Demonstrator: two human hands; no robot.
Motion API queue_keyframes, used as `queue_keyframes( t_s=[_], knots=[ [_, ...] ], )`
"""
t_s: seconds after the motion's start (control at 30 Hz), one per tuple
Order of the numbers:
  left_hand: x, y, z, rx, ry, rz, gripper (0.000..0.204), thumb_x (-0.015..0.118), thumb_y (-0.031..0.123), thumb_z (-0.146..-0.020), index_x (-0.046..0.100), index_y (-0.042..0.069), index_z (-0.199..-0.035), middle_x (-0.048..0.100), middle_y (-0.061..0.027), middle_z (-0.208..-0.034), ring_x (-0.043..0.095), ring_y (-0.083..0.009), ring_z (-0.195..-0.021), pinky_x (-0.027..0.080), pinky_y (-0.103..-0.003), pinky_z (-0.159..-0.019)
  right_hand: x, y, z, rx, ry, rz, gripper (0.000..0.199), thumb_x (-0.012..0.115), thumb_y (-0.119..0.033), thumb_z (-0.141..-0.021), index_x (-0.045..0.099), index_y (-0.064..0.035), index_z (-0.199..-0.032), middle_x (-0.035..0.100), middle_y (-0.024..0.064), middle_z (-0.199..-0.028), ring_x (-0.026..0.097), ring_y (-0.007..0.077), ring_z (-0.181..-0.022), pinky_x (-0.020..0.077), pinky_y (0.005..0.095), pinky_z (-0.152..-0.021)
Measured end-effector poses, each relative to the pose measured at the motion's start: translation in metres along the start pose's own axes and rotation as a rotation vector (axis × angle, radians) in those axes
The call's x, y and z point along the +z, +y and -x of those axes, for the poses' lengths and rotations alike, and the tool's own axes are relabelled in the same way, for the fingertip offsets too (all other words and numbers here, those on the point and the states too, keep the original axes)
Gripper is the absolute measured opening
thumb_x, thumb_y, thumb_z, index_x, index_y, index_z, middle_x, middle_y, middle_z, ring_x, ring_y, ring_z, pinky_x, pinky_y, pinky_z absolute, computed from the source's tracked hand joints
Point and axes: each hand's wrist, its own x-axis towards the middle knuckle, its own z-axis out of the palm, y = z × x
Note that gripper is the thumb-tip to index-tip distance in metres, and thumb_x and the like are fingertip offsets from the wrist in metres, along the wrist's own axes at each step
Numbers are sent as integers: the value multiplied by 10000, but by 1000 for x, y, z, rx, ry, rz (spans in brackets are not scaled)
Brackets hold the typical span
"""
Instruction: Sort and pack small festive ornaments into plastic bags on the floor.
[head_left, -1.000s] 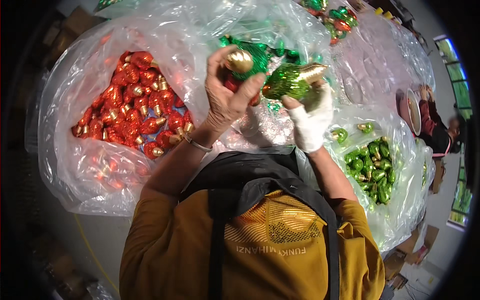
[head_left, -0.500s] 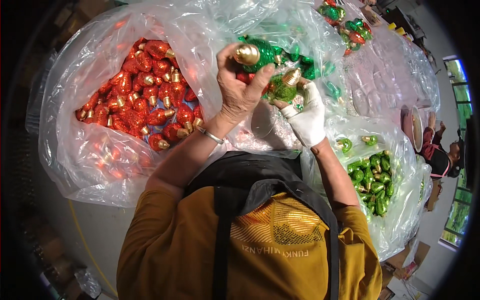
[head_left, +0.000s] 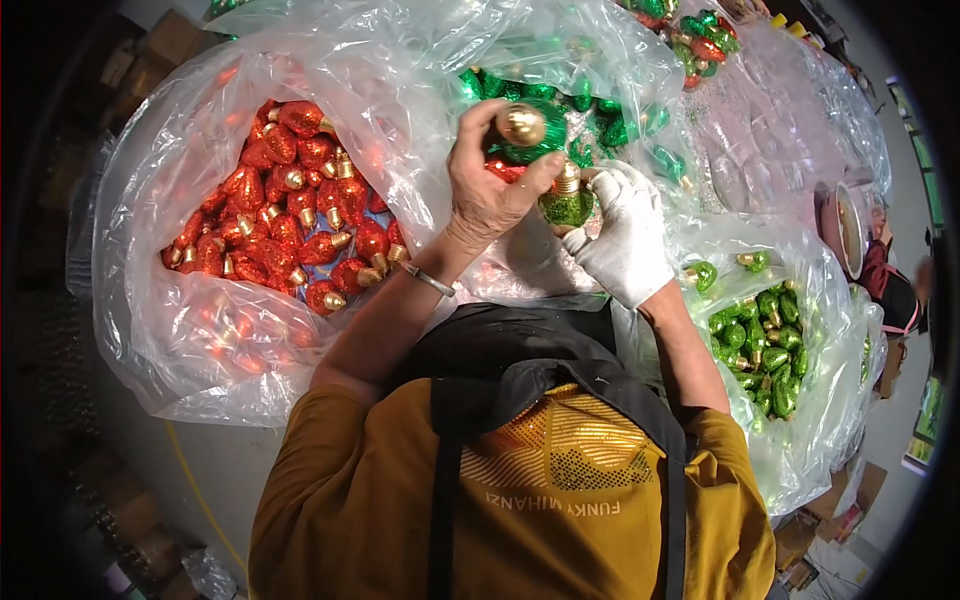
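Note:
My bare left hand (head_left: pixel 490 190) is wrapped round a dark green bulb-shaped ornament (head_left: pixel 548 122), its gold cap turned up toward me. A bit of a red ornament (head_left: pixel 505 171) shows beneath it, against the palm. In a white glove, my right hand (head_left: pixel 622 235) grips a light green glitter bulb ornament (head_left: pixel 568 208) with its gold cap upward. That one is close against the left thumb and forms a cluster with the other two. The right fingertips are partly hidden behind it.
Clear plastic bags hold red bulb ornaments (head_left: pixel 265 215) on the left, light green ones (head_left: pixel 765 350) on the right and dark green ones (head_left: pixel 615 130) beyond my hands. Mixed clusters (head_left: pixel 705 42) lie at the far right. A person (head_left: pixel 890 290) is at the right edge.
My right hand has brought the light green ornament slightly lower and its cap closer to my left thumb. The left hand keeps its hold. The whole view has shifted a little.

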Motion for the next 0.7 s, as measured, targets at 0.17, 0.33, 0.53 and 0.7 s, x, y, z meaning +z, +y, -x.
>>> queue_keyframes(
  t_s=[0.17, 0.33, 0.53, 0.7],
  knots=[
    [-5, 16, -23, 105, -252, -67, 442, 725, 181, -788, 477, 25, -1119, 553, -60, -1011, 557, -122, -876, 490, -257, -753, 0, -3, 7, -35, -76, 158, 428, 751, -250, -630, 572, -47, -961, 575, 142, -1020, 502, 341, -1091, 355, 452, -964],
    [13, 19, -28, -181, 51, 306, 495, 775, 231, -746, 498, 28, -1103, 603, -69, -928, 583, -138, -832, 495, -294, -722, 7, 0, 9, -175, -186, 166, 368, 706, -211, -634, 596, -66, -953, 607, 111, -991, 527, 325, -1080, 334, 476, -984],
    [15, 7, -24, -353, -331, -24, 439, 769, 218, -734, 550, 31, -1065, 619, -75, -929, 601, -164, -811, 494, -298, -729, -4, 7, 17, -328, -250, 295, 280, 650, -153, -674, 621, -99, -947, 630, 85, -1008, 541, 305, -1087, 321, 501, -998],
    [5, 8, -10, 87, -680, -326, 489, 791, 228, -703, 556, 30, -1083, 626, -100, -955, 620, -201, -854, 492, -303, -759, -19, 3, 17, -243, -503, 204, 214, 616, -141, -711, 635, -118, -923, 640, 78, -958, 571, 278, -1033, 330, 512, -989]
  ],
)
